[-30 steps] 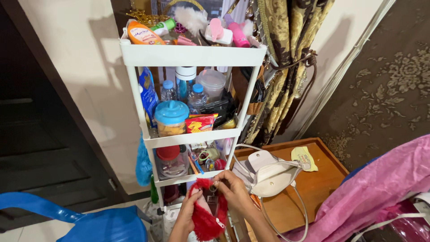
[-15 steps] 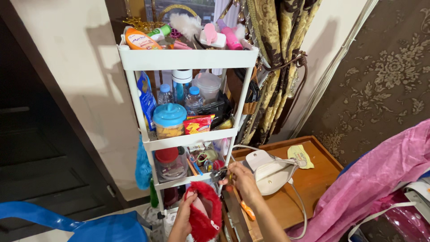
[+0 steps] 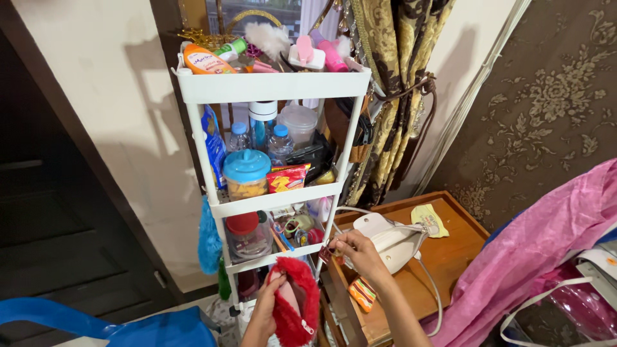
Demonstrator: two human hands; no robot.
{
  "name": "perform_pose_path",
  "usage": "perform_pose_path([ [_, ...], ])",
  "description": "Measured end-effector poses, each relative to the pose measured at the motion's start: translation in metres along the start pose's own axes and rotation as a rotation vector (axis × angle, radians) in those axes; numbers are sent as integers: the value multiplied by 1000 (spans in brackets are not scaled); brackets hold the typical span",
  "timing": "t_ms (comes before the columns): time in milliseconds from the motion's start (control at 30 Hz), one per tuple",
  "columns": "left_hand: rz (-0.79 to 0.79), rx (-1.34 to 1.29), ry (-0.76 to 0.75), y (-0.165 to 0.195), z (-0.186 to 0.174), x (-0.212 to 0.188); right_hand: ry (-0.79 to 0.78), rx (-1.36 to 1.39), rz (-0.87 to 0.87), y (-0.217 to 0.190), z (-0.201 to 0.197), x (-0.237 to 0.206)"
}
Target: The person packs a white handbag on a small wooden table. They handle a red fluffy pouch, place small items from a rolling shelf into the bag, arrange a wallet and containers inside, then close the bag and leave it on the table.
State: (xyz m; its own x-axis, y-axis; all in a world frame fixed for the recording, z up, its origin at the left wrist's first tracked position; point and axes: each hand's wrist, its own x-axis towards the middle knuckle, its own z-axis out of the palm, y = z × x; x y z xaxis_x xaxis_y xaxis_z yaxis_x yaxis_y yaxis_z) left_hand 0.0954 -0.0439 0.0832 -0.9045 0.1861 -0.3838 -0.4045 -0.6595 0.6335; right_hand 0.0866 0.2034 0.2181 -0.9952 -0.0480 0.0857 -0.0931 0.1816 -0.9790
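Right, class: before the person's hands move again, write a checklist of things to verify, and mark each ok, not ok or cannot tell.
1. Left hand grips the red fluffy pouch: ok.
2. Pouch mouth is open: ok.
3. Right hand pinches a small item; what it is: cannot tell.
4. Right hand is clear of the white iron: cannot tell, they overlap in view.
5. White shelf rack stands upright: ok.
6. Orange packet lies flat on the wooden table: ok.

Both forearms are bare, no sleeves reaching the wrists. The left hand and right hand appear ungloved; rings cannot be made out.
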Motion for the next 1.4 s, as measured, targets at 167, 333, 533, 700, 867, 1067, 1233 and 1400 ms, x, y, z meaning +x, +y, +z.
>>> perform_pose_path([
  [167, -30, 1, -32, 10, 6, -3, 23, 179, 89, 4, -2, -2],
  [333, -8, 60, -120, 3, 14, 16, 63, -5, -92, 1, -2, -11],
  [533, -231, -61, -211, -18, 17, 28, -84, 133, 77, -4, -14, -3],
  [700, -221, -100, -360, -36, 35, 39, -201, 151, 132, 8, -17, 2],
  [867, -277, 38, -230, -56, 69, 54, -227, 262, 328, 42, -32, 15],
  [1067, -116, 28, -163, -66, 68, 43, -259, 157, 177, 99, -38, 47],
  [1233, -96, 7, -131, -71, 40, 37, -316, 282, 336, 125, -23, 79],
  [1400, -78, -36, -109, -67, -2, 32, -362, 292, 316, 125, 6, 105],
])
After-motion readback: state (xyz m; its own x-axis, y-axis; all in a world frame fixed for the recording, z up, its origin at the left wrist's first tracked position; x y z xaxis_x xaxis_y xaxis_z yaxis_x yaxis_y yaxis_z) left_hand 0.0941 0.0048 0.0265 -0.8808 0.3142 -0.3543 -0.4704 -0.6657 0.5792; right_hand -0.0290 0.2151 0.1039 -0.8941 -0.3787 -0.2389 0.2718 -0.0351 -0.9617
